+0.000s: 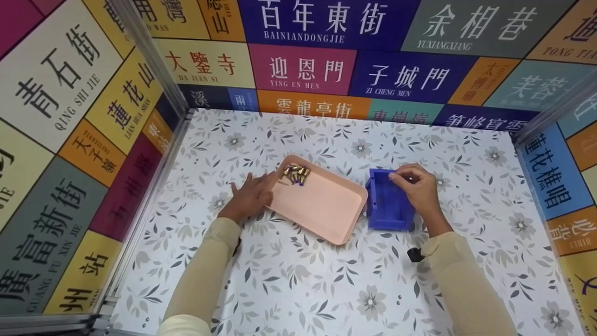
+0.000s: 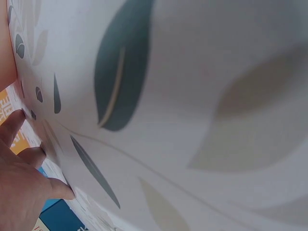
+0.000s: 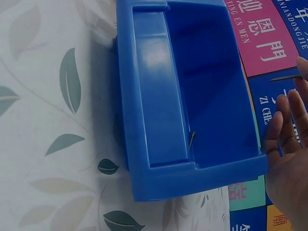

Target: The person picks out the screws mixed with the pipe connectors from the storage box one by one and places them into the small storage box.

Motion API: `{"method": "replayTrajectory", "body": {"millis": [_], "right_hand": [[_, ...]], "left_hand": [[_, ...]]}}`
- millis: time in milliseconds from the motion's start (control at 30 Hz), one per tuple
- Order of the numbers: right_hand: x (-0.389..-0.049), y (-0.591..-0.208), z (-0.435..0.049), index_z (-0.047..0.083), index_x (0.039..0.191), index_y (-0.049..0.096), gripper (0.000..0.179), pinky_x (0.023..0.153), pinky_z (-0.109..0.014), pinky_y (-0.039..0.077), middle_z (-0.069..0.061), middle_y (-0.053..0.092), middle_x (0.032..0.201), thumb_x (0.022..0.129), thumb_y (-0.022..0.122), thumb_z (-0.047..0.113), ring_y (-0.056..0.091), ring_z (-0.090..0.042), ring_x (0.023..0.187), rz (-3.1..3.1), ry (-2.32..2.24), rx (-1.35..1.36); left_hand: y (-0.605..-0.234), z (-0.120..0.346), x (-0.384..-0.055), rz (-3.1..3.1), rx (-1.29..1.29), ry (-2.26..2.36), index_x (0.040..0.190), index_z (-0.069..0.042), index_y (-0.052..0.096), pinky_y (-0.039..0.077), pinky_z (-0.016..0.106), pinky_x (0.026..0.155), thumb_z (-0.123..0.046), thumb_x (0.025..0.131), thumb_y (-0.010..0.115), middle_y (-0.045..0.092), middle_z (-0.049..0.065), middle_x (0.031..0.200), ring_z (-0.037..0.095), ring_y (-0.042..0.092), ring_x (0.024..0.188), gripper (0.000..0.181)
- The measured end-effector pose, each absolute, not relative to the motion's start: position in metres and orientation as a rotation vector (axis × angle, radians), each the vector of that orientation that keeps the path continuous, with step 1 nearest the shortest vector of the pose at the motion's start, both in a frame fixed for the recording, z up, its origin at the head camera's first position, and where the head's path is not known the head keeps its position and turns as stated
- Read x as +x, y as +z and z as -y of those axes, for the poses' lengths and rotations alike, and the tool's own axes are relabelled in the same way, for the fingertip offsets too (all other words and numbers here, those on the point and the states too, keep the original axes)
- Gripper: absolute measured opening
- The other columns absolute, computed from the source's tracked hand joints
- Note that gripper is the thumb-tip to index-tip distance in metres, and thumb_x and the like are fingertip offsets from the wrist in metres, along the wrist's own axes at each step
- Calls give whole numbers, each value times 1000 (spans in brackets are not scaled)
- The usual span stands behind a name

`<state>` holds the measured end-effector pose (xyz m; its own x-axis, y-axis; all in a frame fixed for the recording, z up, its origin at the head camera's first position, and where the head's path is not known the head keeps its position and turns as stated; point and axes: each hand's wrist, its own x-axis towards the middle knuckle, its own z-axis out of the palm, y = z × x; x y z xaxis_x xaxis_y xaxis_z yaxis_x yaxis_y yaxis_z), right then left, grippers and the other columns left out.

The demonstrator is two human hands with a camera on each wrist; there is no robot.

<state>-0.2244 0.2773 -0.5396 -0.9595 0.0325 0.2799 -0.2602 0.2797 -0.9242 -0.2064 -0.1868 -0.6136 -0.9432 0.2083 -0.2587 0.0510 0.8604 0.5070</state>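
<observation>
My right hand (image 1: pixel 417 184) pinches a dark screw (image 3: pixel 286 77) between thumb and fingertip, above the right side of a blue plastic bin (image 1: pixel 391 223). In the right wrist view another screw (image 3: pixel 192 140) lies inside the bin, by its low front wall. My left hand (image 1: pixel 248 198) lies with fingers spread at the left edge of a pink tray (image 1: pixel 326 200), apparently touching it. In the left wrist view, fingertips (image 2: pixel 61 189) rest on the tabletop. Small brass-coloured cylindrical pieces (image 1: pixel 295 173) are heaped in the tray's far left corner.
The tray stands just left of the bin on a white table (image 1: pixel 317 289) with a leaf and flower print. Upright panels (image 1: pixel 303 70) with coloured street-name signs enclose the back and sides. A small black object (image 1: pixel 415 254) shows at the right sleeve.
</observation>
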Motion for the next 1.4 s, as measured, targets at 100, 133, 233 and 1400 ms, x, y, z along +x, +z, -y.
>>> {"method": "replayTrajectory", "body": {"millis": [100, 133, 233, 1400], "right_hand": [[-224, -539, -277, -9, 91, 75, 17, 79, -15, 55, -15, 71, 97, 86, 81, 5, 68, -4, 85, 2310, 1733, 205], [-224, -540, -277, -9, 91, 75, 17, 79, -15, 55, -15, 71, 97, 86, 81, 5, 68, -3, 85, 2311, 1735, 205], [-224, -540, -277, -9, 90, 75, 16, 78, -14, 55, -15, 71, 97, 86, 81, 5, 67, -3, 85, 2313, 1728, 206], [-230, -538, -236, -9, 89, 74, 11, 77, -16, 54, -28, 67, 98, 86, 79, 0, 66, -6, 85, 2261, 1812, 396]], "left_hand": [[-613, 187, -205, -2727, 191, 747, 159, -55, 7, -9, 79, 115, -55, 104, 29, 23, -7, 171, 38, -2, 160, 59], [-613, 187, -205, -2727, 191, 752, 159, -55, 7, -10, 78, 115, -54, 105, 30, 23, -7, 171, 38, -3, 160, 59], [-612, 187, -204, -2727, 192, 750, 160, -54, 7, -10, 78, 115, -55, 105, 30, 23, -7, 171, 37, -3, 160, 59], [-614, 186, -205, -2733, 191, 763, 161, -50, 10, -10, 77, 116, -53, 104, 34, 23, -6, 171, 37, -2, 160, 62]]}}
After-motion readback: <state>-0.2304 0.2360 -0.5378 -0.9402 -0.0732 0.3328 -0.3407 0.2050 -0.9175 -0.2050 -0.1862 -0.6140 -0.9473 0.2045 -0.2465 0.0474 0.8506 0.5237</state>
